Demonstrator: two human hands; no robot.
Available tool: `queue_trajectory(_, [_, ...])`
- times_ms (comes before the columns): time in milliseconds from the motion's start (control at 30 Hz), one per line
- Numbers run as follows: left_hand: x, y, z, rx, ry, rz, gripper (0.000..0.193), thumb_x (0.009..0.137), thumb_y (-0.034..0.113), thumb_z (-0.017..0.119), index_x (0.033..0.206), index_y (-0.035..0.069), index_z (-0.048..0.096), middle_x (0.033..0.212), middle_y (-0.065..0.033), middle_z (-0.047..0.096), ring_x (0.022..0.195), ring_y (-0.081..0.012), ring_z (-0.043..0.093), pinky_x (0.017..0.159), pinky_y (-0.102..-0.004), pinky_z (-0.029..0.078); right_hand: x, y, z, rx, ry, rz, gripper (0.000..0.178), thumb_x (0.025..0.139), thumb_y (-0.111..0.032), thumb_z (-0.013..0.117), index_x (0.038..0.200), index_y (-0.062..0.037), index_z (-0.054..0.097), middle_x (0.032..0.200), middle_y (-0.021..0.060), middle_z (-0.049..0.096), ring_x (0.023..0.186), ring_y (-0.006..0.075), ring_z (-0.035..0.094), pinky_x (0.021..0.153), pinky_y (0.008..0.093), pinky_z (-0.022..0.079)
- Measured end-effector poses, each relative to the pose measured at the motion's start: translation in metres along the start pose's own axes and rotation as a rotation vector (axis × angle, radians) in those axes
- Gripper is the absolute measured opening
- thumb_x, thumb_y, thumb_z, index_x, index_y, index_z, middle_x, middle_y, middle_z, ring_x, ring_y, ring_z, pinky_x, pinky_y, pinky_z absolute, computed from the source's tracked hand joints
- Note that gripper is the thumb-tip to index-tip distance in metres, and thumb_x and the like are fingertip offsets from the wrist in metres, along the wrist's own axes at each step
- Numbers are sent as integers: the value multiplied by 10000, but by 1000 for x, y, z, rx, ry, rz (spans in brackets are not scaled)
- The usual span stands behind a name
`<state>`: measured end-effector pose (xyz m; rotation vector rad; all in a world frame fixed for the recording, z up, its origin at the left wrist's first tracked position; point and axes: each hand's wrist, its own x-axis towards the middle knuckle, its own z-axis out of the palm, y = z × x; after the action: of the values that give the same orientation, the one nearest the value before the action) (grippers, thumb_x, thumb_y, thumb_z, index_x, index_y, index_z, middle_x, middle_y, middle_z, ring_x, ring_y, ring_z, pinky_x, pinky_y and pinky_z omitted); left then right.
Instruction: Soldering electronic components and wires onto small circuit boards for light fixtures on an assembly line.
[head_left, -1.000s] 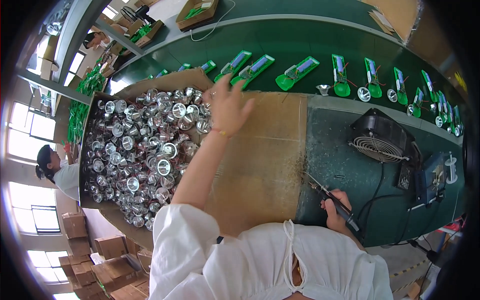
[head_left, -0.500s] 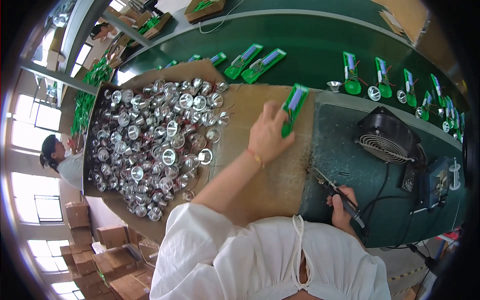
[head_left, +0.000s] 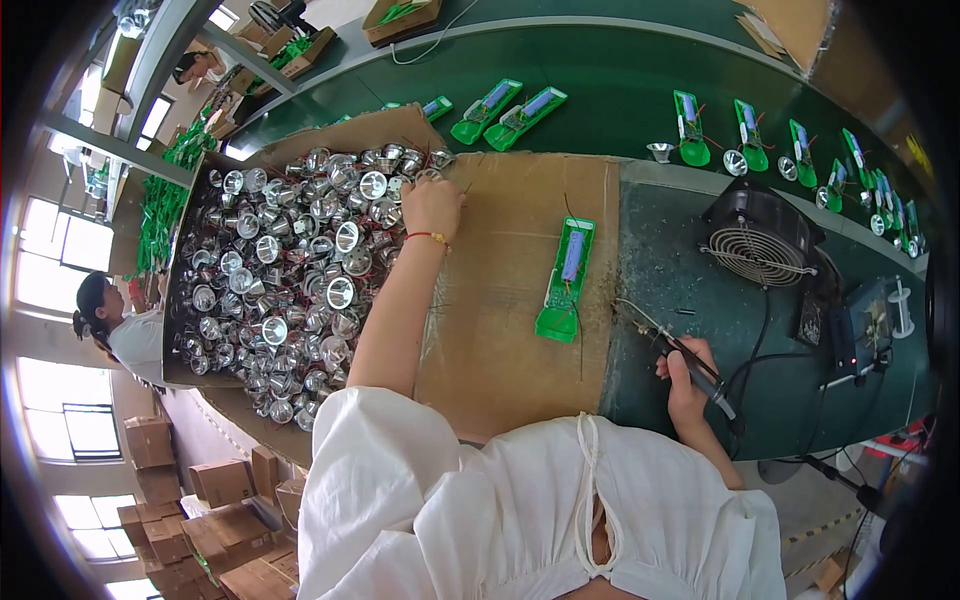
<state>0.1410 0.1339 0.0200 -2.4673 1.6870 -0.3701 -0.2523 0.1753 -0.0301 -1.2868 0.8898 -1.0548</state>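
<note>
Shiny silver reflector cups [head_left: 300,270] (wires trailing) heaped in a cardboard tray [head_left: 190,290] at desk's left. Left hand [head_left: 432,207] on the heap's near edge, fingers curled into it; whether pinching 1, cannot tell. Best lifted singly, wires untangled. Right hand [head_left: 686,375] closed around soldering iron [head_left: 690,365], beside green board [head_left: 566,280].

Factory assembly line, green conveyor belt [head_left: 620,90], stacked cartons [head_left: 190,500], soldering iron [head_left: 690,365]

A shallow brown cardboard box [head_left: 190,215] sits at the workbench's left end. Another open carton [head_left: 400,18] stands beyond the far edge. Brown cartons [head_left: 205,520] are stacked on the floor, lower left.
</note>
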Motion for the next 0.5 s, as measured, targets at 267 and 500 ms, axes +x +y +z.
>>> queue_trajectory(267, [-98,54,-49,-1091,-140,-205,156,805,163,626,774,11,605,720,-103,626,618,-225,607,565,-304,478,3,-20,14,-154,-66,-6,169,774,-69,664,871,12,552,720,69,602,617,98,566,575,230,458])
queue_trajectory(500, [-148,96,-21,-1280,-18,-113,72,778,57,641,763,4,594,782,-106,559,669,-228,566,605,-313,455,8,-20,38,-292,-81,-161,174,766,-87,687,838,6,559,673,57,599,565,87,542,528,221,434])
